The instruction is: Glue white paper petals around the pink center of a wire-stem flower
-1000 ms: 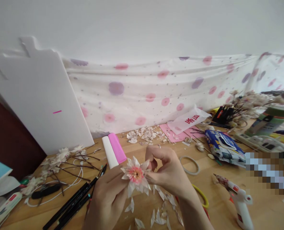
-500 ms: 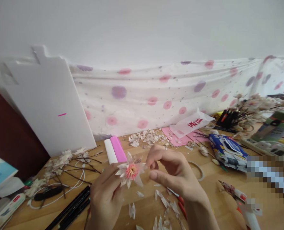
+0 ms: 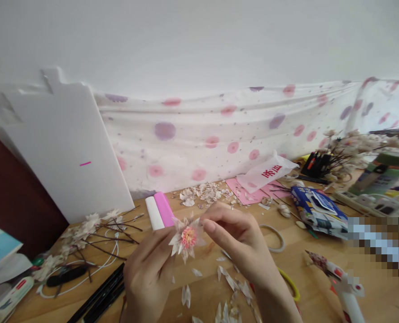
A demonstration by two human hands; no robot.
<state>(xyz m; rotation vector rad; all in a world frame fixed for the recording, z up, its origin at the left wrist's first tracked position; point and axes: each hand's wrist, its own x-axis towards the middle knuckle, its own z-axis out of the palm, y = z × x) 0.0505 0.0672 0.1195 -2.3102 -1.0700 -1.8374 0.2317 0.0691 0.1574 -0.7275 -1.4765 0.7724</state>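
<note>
A handmade flower (image 3: 187, 237) with pale, thin, pointed petals and a pink-and-yellow centre faces me in the middle of the head view. My left hand (image 3: 150, 269) is closed round it from behind and below; what the fingers grip there is hidden. From the other side, my right hand (image 3: 238, 237) pinches with thumb and forefinger at a petal on the flower's right edge. Loose pale petals (image 3: 231, 280) lie scattered on the wooden table below both hands. Partly behind my right forearm shows a yellow ring-shaped handle (image 3: 293, 285).
A glue gun (image 3: 337, 273) lies at the right, near a tape ring (image 3: 276, 237). Flowered twigs (image 3: 98, 231) and a white cable lie left. Pink and white rolls (image 3: 164, 208) and a petal pile (image 3: 208, 194) sit behind. A blue packet (image 3: 315, 208) lies right. A white board (image 3: 74, 148) leans against the wall.
My right thumb and forefinger have closed together at the flower's right edge, where they were apart before. The flower has turned slightly in my left hand. The view has shifted a little.
</note>
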